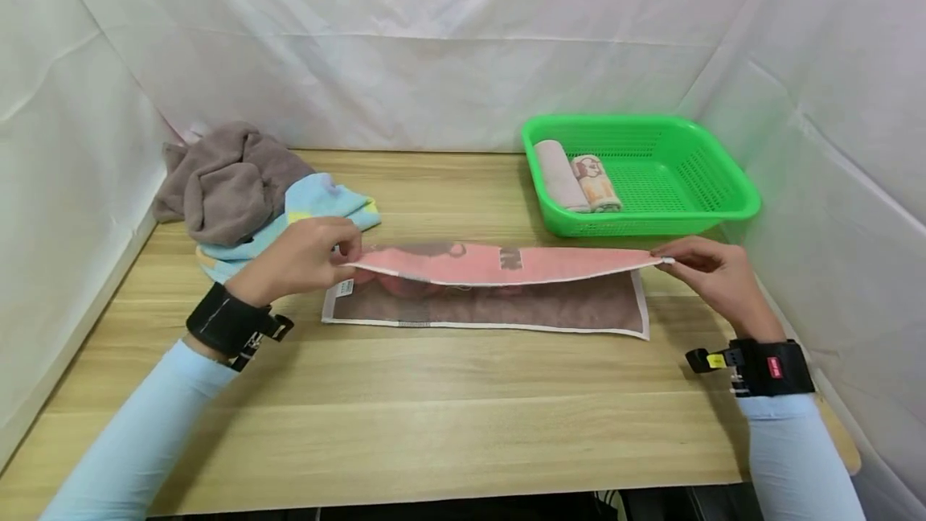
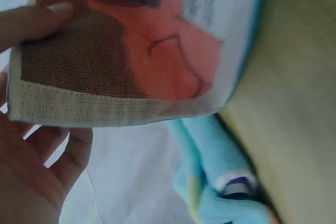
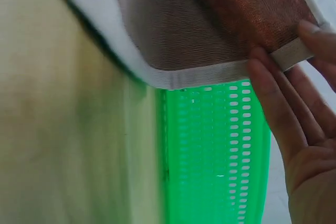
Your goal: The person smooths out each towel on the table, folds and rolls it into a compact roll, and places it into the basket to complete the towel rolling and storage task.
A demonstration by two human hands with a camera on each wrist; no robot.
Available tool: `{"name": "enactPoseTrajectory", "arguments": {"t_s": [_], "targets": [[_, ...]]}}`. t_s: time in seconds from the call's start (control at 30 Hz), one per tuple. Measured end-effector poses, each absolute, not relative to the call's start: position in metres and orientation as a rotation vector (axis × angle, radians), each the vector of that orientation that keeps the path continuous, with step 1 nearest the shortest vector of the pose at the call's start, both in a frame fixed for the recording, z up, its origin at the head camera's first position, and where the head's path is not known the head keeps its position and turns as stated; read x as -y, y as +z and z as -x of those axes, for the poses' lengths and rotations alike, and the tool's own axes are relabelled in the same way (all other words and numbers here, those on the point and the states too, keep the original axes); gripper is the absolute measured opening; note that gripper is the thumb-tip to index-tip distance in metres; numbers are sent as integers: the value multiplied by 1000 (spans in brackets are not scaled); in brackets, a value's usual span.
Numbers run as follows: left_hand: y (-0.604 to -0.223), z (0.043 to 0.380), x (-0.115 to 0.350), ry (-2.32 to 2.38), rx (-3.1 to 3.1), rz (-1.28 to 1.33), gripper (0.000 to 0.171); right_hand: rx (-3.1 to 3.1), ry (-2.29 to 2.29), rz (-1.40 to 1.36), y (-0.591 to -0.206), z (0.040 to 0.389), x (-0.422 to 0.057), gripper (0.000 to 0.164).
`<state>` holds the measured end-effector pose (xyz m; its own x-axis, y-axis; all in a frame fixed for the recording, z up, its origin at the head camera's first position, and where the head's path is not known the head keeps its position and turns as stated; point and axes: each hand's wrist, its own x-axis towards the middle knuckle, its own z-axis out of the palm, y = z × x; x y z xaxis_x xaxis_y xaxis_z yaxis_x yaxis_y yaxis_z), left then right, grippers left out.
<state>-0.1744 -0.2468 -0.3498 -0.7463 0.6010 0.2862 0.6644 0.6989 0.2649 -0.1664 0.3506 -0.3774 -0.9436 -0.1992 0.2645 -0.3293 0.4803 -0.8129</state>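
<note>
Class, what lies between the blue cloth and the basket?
Just bare table separates the blue cloth from the basket, as the head view shows; the towel is nearer the table's front edge.

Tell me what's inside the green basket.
At the left end of the green basket, a pale roll lies beside a patterned roll, both apparently cloth. Whatever is beneath them, or low behind the basket's near side, is covered and cannot be seen.

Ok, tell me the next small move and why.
Probably lower the raised edge of the towel onto its near edge: the left hand and right hand hold the raised edge's ends, and the near part lies flat on the table.
</note>
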Motion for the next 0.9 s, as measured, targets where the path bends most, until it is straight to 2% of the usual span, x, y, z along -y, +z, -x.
{"name": "enactPoseTrajectory", "arguments": {"t_s": [0.2,0.4,0.5,0.57,0.63,0.73,0.77,0.9], "targets": [[-361,161,250,-491,2876,1063,35,2648,1472,-663,-387,152,-360,17],[-373,157,250,-456,2946,1117,36,2891,1073,-826,-398,150,-357,34],[-375,157,250,-449,2966,1129,29,2957,877,-835,-398,152,-352,38],[-375,157,250,-461,2987,1123,22,3008,802,-786,-395,156,-348,35],[-376,159,250,-456,3004,1103,17,3035,757,-741,-392,162,-343,26],[-378,162,250,-460,3005,1079,24,3091,733,-648,-389,171,-336,13],[-379,162,250,-462,3003,1072,28,3106,726,-628,-388,174,-335,16],[-380,164,254,-498,3035,1050,38,3222,685,-522,-387,185,-330,47]]}}
